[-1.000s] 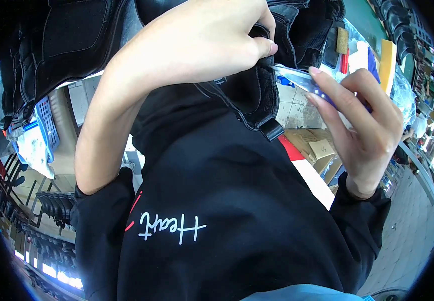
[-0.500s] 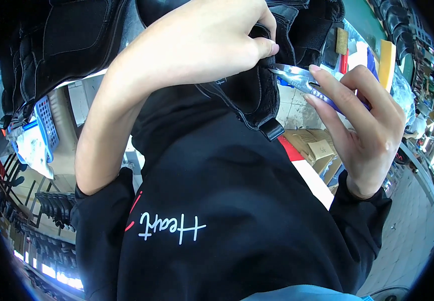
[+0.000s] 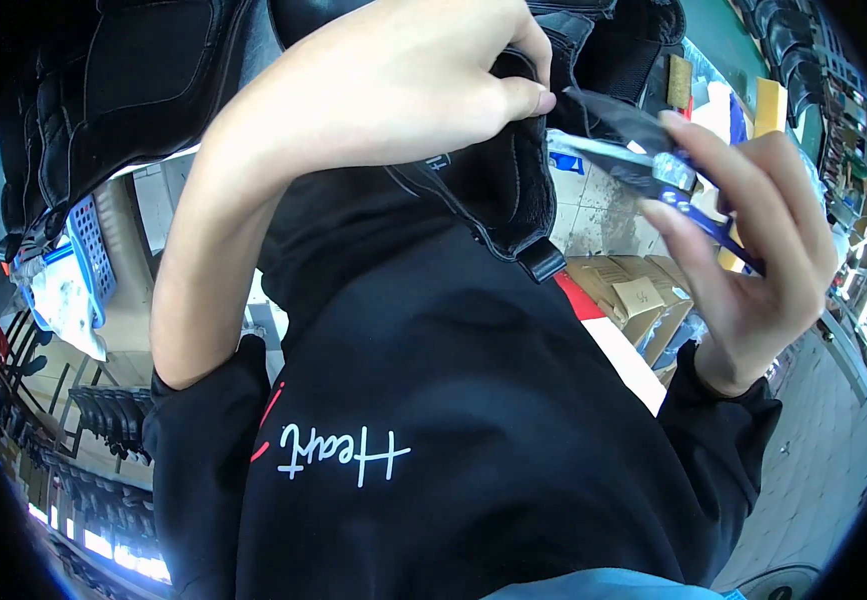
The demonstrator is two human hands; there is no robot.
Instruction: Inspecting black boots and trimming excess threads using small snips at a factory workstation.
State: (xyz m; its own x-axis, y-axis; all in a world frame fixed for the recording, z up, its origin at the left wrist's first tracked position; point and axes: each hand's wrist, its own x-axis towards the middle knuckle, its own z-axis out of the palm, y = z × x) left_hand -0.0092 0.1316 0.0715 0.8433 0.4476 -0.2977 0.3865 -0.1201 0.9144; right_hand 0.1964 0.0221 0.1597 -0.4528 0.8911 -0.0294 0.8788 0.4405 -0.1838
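Observation:
My left hand pinches the edge of a black stitched piece that has a padded edge and a short strap end at its bottom. Part of this piece lies behind the hand and wrist. To its right, my right hand holds thread snips with blue handles between thumb and fingers. The snips' blades stand apart, slightly blurred, with their tips just right of the piece and not touching it.
More black stitched pieces lie at the upper left, and others beyond my hands. A blue plastic basket stands at the left. Below my right hand is a cardboard box. A yellow block lies at the upper right.
The snips have gone from closed blades at the piece's edge to spread blades, and have moved a little to the right with my right hand. My left hand has hardly moved.

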